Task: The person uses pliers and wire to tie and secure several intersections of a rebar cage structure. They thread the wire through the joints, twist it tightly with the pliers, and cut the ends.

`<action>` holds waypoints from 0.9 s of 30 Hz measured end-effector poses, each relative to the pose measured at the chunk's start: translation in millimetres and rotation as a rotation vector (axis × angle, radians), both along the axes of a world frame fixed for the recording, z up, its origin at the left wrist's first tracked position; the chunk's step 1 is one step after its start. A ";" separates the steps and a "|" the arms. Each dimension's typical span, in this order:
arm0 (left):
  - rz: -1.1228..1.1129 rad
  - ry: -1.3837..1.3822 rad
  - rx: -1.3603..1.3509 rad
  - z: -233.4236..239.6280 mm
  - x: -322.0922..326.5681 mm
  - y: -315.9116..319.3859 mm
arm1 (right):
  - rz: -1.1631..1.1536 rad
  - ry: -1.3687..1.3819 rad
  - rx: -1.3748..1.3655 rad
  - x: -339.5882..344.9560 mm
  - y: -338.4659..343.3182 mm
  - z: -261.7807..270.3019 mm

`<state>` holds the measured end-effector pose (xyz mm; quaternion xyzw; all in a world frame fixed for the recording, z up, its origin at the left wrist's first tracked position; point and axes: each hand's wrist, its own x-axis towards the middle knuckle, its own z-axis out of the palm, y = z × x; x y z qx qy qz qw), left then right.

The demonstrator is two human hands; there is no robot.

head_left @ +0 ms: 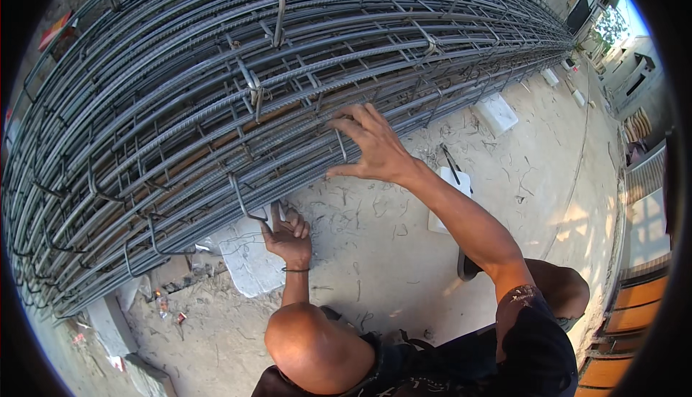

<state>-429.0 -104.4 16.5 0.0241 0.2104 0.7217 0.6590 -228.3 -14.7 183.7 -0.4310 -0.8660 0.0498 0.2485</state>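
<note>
A long stack of ribbed steel rebar cages (pixel 205 94) crosses the view. My right hand (pixel 370 143), thumb and fingers spread, is at the stack's lower edge, beside a thin bent steel bar (pixel 341 145); whether it touches the bar is unclear. My left hand (pixel 287 232), palm up, is at the underside of the lowest bars, close to a bent stirrup end (pixel 240 199). Its index finger reaches up to the bars and the other fingers curl without a visible object. Thin wires (pixel 246 241) lie near it over a pale block (pixel 254 267).
Dark-handled pliers or nippers (pixel 453 164) lie at a white slab (pixel 438 223) on the concrete floor. A white block (pixel 496 114) and a grey block (pixel 112 325) sit under the stack's edge. Wire scraps litter the floor, and orange slats (pixel 630 321) stand at right.
</note>
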 end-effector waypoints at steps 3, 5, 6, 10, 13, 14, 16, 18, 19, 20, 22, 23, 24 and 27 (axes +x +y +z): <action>-0.208 0.092 0.169 -18.7 36.3 -4.4 | 0.083 -0.281 0.097 12.4 16.1 -1.2; -0.298 0.198 0.099 -21.7 57.4 9.2 | 0.098 -0.359 -0.078 14.9 22.1 0.7; -0.346 0.247 0.065 -21.6 70.1 19.7 | 0.112 -0.369 -0.103 18.4 24.3 1.2; -0.375 0.311 0.044 -16.0 89.4 62.2 | 0.213 -0.254 -0.238 20.0 33.1 6.9; -0.355 0.306 0.000 -6.9 105.9 56.9 | 0.182 -0.276 -0.400 30.8 40.9 8.8; -0.335 0.339 -0.010 3.7 114.9 54.9 | 0.149 -0.268 -0.443 40.7 43.0 11.7; -0.299 0.395 -0.067 2.0 111.8 59.1 | 0.113 -0.239 -0.523 50.5 49.5 21.5; -0.280 0.433 -0.104 -1.1 107.5 64.3 | 0.125 -0.257 -0.560 38.4 53.7 20.1; -0.280 0.444 -0.113 -3.7 105.0 68.0 | 0.130 -0.265 -0.580 32.3 55.0 18.9; -0.279 0.455 -0.122 -5.9 103.6 70.4 | 0.155 -0.236 -0.538 31.9 57.8 11.4; -0.255 0.513 -0.092 -6.2 104.8 72.1 | 0.208 -0.184 -0.445 28.9 61.7 3.1; -0.242 0.543 -0.077 -6.1 105.1 72.8 | 0.171 -0.227 -0.436 30.8 62.2 0.8; -0.226 0.568 -0.105 -9.2 105.1 74.2 | 0.130 -0.272 -0.434 27.2 55.3 8.1; -0.221 0.620 -0.167 -11.0 99.5 79.1 | 0.073 -0.217 -0.487 25.9 48.6 8.2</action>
